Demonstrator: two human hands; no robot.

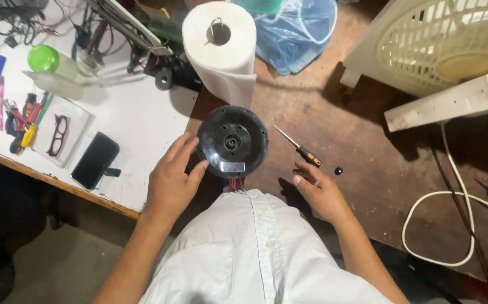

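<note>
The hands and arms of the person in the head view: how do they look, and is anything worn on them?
Both forearms are bare to the elbows; no sleeves show on them. The left hand and right hand wear no gloves, and no rings, watch or bracelet can be seen. The person wears a white buttoned shirt.

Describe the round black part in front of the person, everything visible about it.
The round black part is a disc-shaped housing, seemingly plastic, its flat face towards the camera. It has a central hub with small holes around it and a shiny metallic label near its lower edge. Red wires show beneath it. It sits at the brown table edge below the paper towel roll. The left hand touches its left rim; the right hand is apart.
</note>
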